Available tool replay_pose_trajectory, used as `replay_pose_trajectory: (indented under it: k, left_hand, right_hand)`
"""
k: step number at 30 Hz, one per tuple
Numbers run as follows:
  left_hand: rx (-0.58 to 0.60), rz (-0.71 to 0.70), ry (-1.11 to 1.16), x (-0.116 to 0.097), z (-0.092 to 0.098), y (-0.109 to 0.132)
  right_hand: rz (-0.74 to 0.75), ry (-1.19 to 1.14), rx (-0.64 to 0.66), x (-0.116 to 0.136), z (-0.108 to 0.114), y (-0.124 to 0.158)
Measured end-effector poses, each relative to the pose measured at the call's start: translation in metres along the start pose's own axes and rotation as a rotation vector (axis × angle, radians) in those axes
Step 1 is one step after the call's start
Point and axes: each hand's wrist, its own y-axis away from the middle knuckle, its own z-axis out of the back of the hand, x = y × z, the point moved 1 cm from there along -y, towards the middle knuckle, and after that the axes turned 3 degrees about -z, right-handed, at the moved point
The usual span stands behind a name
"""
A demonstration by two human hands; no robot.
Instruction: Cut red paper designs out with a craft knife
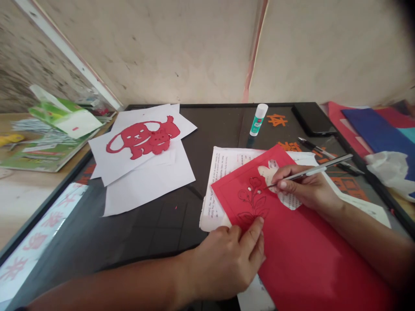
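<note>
A sheet of red paper point(311, 246) lies at a slant, with a flower drawn on it in dark line. Small openings show inside the flower, and larger cut-outs along the upper edge let printed paper show through. My right hand point(300, 186) grips a slim silver craft knife point(319, 167) like a pen, its thin tip at the paper beside the blossom. With bent fingers, my left hand point(231, 255) holds the sheet down, its fingertips just below the drawn leaves. Underneath is an open printed booklet point(212, 207), partly hidden.
A glue stick point(258, 120) stands behind the booklet. Right of it are a black case point(314, 119), a dark pen point(327, 153) and coloured paper point(379, 125). Red animal cut-outs point(138, 139) lie on white sheets point(149, 185) at left. A green tissue pack point(61, 110) is farther left.
</note>
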Motion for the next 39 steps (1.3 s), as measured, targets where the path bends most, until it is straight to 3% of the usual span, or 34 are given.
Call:
replay_pose_trajectory:
  k: [5, 14, 21, 27, 31, 36, 39]
  left_hand:
    - [0.04, 0.023, -0.012, -0.002, -0.002, -0.001]
    - [0.025, 0.015, -0.014, -0.002, -0.002, -0.003]
    - [0.012, 0.017, 0.013, -0.002, -0.002, -0.004]
    - [0.025, 0.024, 0.015, -0.001, -0.003, -0.003]
    - [0.013, 0.026, -0.001, -0.001, -0.002, -0.002]
    - [0.015, 0.03, 0.001, 0.0, -0.002, -0.003]
    - [0.015, 0.029, 0.001, -0.001, -0.004, -0.002]
  right_hand:
    - [-0.065, 0.117, 0.184, 0.006, -0.005, -0.004]
    - [-0.044, 0.157, 0.239, 0.009, -0.016, -0.007]
    - [-0.034, 0.135, 0.223, 0.008, -0.015, -0.008]
    - [0.045, -0.225, -0.041, -0.001, -0.005, -0.011]
    - [0.013, -0.317, 0.004, 0.001, -0.007, -0.009]
    - [0.025, -0.181, 0.072, 0.002, -0.011, -0.007]
    - [0.036, -0.218, 0.051, -0.001, -0.01, -0.008]
